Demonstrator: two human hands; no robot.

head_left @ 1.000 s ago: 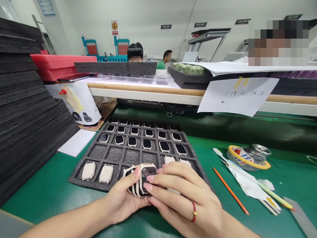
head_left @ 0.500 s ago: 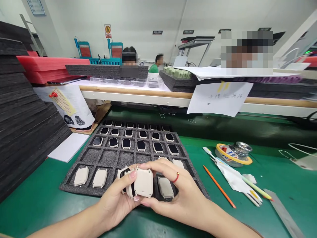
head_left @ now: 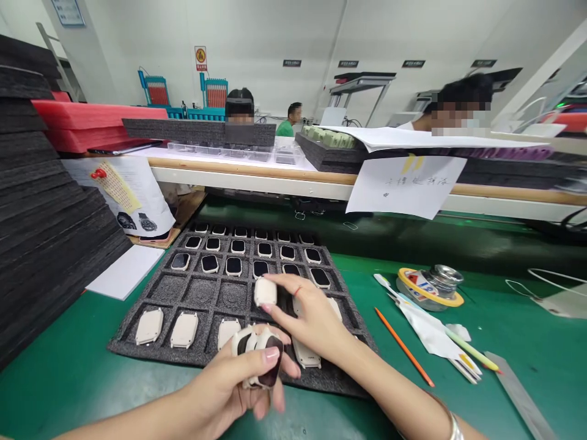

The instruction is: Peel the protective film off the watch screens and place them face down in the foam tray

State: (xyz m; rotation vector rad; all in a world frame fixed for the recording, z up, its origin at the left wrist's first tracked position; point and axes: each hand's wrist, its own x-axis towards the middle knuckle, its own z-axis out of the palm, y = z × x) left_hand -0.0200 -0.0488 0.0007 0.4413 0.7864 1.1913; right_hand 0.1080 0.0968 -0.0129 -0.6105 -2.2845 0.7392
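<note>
A black foam tray [head_left: 206, 293] with square pockets lies on the green table. Its far rows hold watch bodies face up with dark screens [head_left: 235, 265]; the near row holds cream ones face down [head_left: 184, 329]. My left hand [head_left: 238, 379] is closed round a small stack of watch bodies [head_left: 257, 363] just in front of the tray's near edge. My right hand [head_left: 307, 315] reaches over the tray and pinches one cream watch body [head_left: 265, 292], back side up, above a pocket in the middle row.
A tall stack of black foam sheets [head_left: 50, 201] stands at the left, with white paper [head_left: 123, 272] beside it. To the right lie an orange pencil [head_left: 403, 346], a tape roll with a metal tin [head_left: 431, 284], swabs and a steel ruler [head_left: 520, 394]. People sit beyond a raised shelf [head_left: 293, 174].
My right hand took one cream watch body off the stack in my left hand and carried it forward over the tray's middle row. The left hand stayed near the front edge.
</note>
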